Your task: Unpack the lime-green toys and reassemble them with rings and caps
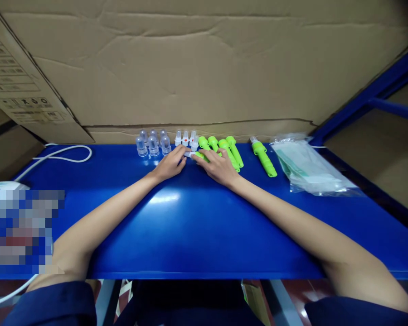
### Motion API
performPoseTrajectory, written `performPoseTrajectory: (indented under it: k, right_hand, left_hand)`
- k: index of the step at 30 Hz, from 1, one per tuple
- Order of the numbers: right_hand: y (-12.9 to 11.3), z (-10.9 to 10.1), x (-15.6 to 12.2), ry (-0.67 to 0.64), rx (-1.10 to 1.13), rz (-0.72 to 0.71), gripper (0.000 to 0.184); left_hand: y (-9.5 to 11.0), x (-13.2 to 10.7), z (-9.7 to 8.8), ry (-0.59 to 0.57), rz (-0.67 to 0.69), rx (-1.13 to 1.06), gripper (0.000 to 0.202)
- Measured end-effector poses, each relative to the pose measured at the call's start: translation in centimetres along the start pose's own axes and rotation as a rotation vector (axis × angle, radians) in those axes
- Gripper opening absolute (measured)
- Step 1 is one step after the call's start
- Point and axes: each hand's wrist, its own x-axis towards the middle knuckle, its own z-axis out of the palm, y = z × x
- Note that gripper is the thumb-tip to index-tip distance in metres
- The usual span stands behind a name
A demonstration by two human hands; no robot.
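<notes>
Near the back of the blue table, both hands meet on a lime-green flashlight-shaped tube [200, 155] with a pale, clear tip [188, 154]. My right hand [219, 166] is closed over the green body and hides much of it. At the tip, the fingers of my left hand [172, 164] are pinched. Just behind stand small clear-topped white pieces [185, 138], some with a red dot. Left of them is a group of clear plastic domes [153, 146]. Several more green tubes [235, 151] lie beside my right hand, partly covered by it.
Further right lies a green tube with a clear tip [265, 159], beside a clear plastic bag [316, 170] with pale contents. A white cable [71, 147] loops at the left, near a blurred-out object [20, 231]. Cardboard [197, 68] walls the back; a blue frame [360, 86] stands right.
</notes>
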Motion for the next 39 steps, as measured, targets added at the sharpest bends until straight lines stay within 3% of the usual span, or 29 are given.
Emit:
performPoseTrajectory:
  k: [6, 16, 31, 37, 39]
  right_hand:
    - [0.0, -0.25, 0.12, -0.04, 0.032, 0.013, 0.037]
    - [0.1, -0.17, -0.02, 0.078, -0.021, -0.042, 0.034]
    - [0.04, 0.04, -0.04, 0.029, 0.018, -0.005, 0.035]
    - [0.04, 0.08, 0.0, 0.044, 0.018, -0.012, 0.033]
    - [0.03, 0.02, 0.01, 0.029, 0.011, -0.005, 0.033]
  left_hand:
    - [0.04, -0.05, -0.07, -0.001, -0.001, 0.013, 0.032]
    - [0.17, -0.05, 0.03, 0.005, -0.007, -0.011, 0.031]
    - [0.27, -0.02, 0.04, 0.038, 0.02, 0.032, 0.036]
    - [0.16, -0.2, 0.35, 0.016, 0.015, 0.11, 0.036]
    - [-0.11, -0.14, 0.4, 0.075, 0.024, 0.186, 0.037]
